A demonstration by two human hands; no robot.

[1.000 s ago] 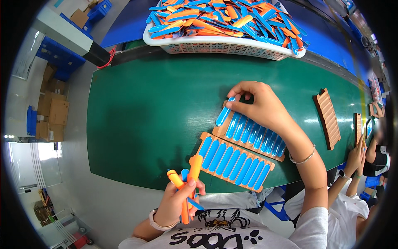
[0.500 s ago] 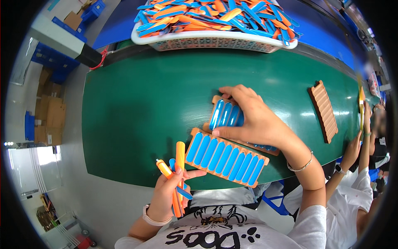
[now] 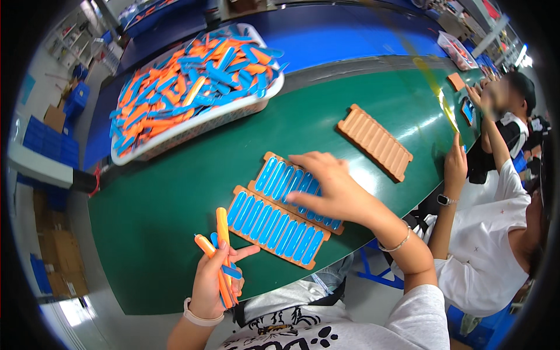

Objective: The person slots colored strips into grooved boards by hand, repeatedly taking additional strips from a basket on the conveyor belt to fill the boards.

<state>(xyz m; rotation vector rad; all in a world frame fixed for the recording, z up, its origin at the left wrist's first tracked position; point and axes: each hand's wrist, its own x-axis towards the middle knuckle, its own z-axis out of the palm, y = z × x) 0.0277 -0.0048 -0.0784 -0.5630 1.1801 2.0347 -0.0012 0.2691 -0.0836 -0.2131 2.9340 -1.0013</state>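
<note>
My left hand [image 3: 207, 280] is closed round a bunch of slim orange and blue strips [image 3: 222, 220], whose ends stick out above and below the fingers. Its index finger stretches toward a brown grooved tray [image 3: 307, 264], whose slots hold a row of blue strips [image 3: 274, 229]. Directly behind lies a second brown tray [image 3: 270, 156], similarly filled with blue strips. Over that far tray is my right hand [image 3: 338, 189], thumb and fingers apart, hiding part of its row. Nothing shows in the right hand; whether its fingertips touch the strips I cannot tell.
A third grooved tray [image 3: 376, 143], with bare slots, lies farther right on the green table [image 3: 175, 192]. At the back left stands a white basket [image 3: 192, 127] heaped with orange and blue strips. A co-worker in a white shirt [image 3: 484, 245] sits at the right, one hand [image 3: 455, 160] at the table.
The view has turned to the right, so the basket now appears farther left. My right hand's fingers no longer reach over the far tray's left end, and more of its blue strips show.
</note>
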